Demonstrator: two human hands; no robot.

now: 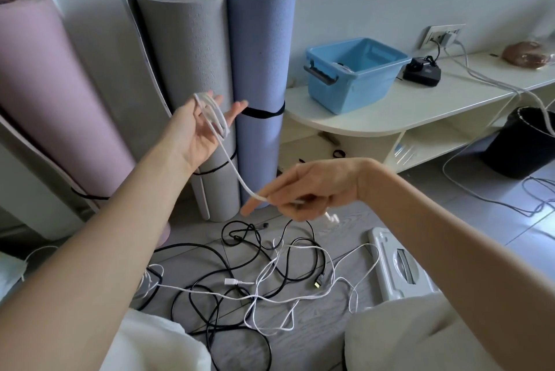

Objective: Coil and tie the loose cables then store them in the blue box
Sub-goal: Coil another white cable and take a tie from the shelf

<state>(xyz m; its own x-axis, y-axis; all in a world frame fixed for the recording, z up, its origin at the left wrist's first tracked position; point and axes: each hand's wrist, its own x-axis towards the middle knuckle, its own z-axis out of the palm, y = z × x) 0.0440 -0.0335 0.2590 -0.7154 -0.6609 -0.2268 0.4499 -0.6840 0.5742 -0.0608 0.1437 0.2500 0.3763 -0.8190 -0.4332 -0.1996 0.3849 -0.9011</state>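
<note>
My left hand (199, 127) is raised with fingers spread, and several loops of a white cable (232, 169) are wound around them. The cable runs down to my right hand (303, 190), which pinches it near its free end; a white plug dangles below that hand. On the floor lies a tangle of loose black cables (216, 304) and white cables (279, 298). The blue box (354, 73) stands open on a low white shelf (405, 109) at the right, with a white coil partly visible inside.
Three rolled mats lean on the wall: pink (48, 94), grey (186, 70), blue-violet (261, 55). A black charger (422, 70) and wall socket (444, 35) are beside the box. A black bin (522, 142) and a white plastic device (399, 268) sit on the floor.
</note>
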